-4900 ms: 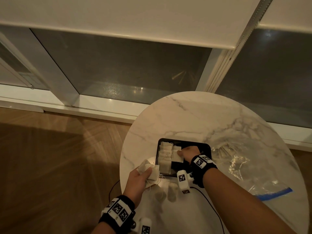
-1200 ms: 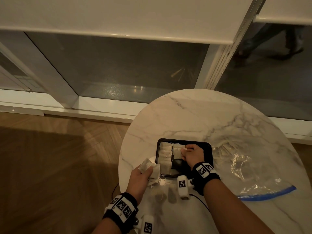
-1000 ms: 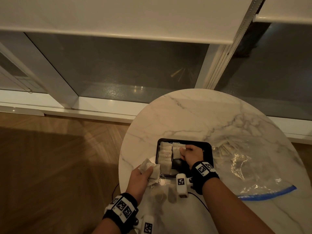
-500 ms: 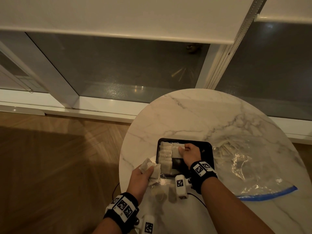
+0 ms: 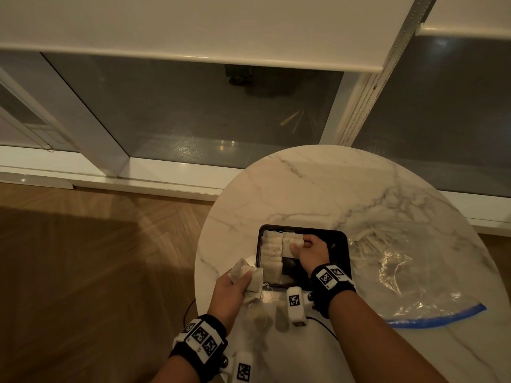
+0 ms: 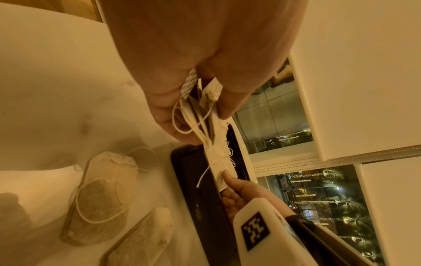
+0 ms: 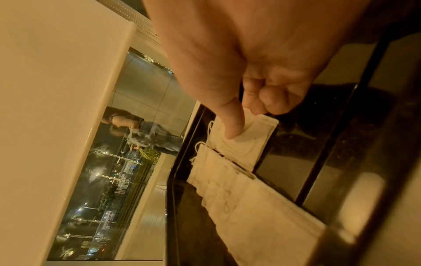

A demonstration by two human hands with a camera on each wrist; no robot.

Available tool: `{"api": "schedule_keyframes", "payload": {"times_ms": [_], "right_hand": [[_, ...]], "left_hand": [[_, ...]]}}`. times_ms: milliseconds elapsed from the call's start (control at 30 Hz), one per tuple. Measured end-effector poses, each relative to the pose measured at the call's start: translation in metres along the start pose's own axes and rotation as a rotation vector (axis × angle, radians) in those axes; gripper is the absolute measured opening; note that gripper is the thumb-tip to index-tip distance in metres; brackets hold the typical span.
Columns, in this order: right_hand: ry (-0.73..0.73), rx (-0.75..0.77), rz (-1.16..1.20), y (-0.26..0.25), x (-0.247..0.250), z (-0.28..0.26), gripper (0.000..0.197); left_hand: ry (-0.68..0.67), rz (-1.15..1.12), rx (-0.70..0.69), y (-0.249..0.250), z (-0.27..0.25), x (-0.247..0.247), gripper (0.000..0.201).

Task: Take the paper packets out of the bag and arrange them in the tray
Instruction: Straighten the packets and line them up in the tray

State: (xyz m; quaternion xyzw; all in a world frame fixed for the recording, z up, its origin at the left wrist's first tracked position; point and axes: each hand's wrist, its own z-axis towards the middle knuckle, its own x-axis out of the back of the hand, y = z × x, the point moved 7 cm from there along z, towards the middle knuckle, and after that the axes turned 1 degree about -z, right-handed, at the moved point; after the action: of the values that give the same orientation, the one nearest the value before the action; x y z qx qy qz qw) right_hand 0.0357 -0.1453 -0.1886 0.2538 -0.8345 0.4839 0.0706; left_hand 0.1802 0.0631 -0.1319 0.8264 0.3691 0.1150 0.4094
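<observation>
Since the frame from a few seconds back, our right hand (image 5: pixel 311 251) is sitting farther up the black tray (image 5: pixel 338 237), now pinching a short stack of packets (image 7: pixel 244 142) by thumb and curled fingers at the tray's upper middle in the head view. We are seeing the paper packets as pale, flat, rectangular tea bags with thin white strings looping off them. Left of the pinched stack, a column of packets (image 5: pixel 271 257) is lying overlapped along the tray's left side; we cannot count them exactly, as their edges blur together. Our left hand (image 5: pixel 231 293) is gripping a bunch of packets (image 5: pixel 249 277) just outside the tray's lower left corner, fingers and thumb closed round them, strings dangling; the number in the bunch is unclear. Two loose packets (image 6: pixel 100 194) are lying on the marble table (image 5: pixel 318 194) below the tray, near the centre bottom of the head view. One clear plastic bag (image 5: pixel 409 275) with a blue strip is resting at the right of the frame, touching the tray's right side, with more packets showing faintly inside.
</observation>
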Motion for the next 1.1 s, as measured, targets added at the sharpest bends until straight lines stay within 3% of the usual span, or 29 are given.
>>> {"api": "schedule_keyframes", "payload": {"times_ms": [533, 700, 767, 833, 933, 1100], "right_hand": [[0.078, -0.040, 0.036, -0.005, 0.013, -0.009, 0.045], [0.157, 0.034, 0.078, -0.035, 0.032, -0.041, 0.034], [0.078, 0.089, 0.107, -0.048, 0.030, -0.058, 0.020], [-0.120, 0.128, 0.112, -0.060, 0.019, -0.078, 0.007], [-0.421, 0.161, 0.044, -0.068, 0.004, -0.109, 0.014], [-0.448, 0.271, 0.016, -0.069, 0.003, -0.125, 0.013]], "left_hand": [[-0.006, -0.015, -0.010, 0.008, -0.009, -0.002, 0.017], [-0.022, -0.062, -0.044, 0.017, -0.013, -0.003, 0.016], [-0.052, -0.095, -0.055, 0.022, -0.016, -0.007, 0.018], [-0.087, -0.109, -0.070, 0.028, -0.018, -0.012, 0.022], [-0.137, -0.141, -0.100, 0.037, -0.020, -0.022, 0.022], [-0.169, -0.128, -0.123, 0.042, -0.022, -0.031, 0.025]]}}
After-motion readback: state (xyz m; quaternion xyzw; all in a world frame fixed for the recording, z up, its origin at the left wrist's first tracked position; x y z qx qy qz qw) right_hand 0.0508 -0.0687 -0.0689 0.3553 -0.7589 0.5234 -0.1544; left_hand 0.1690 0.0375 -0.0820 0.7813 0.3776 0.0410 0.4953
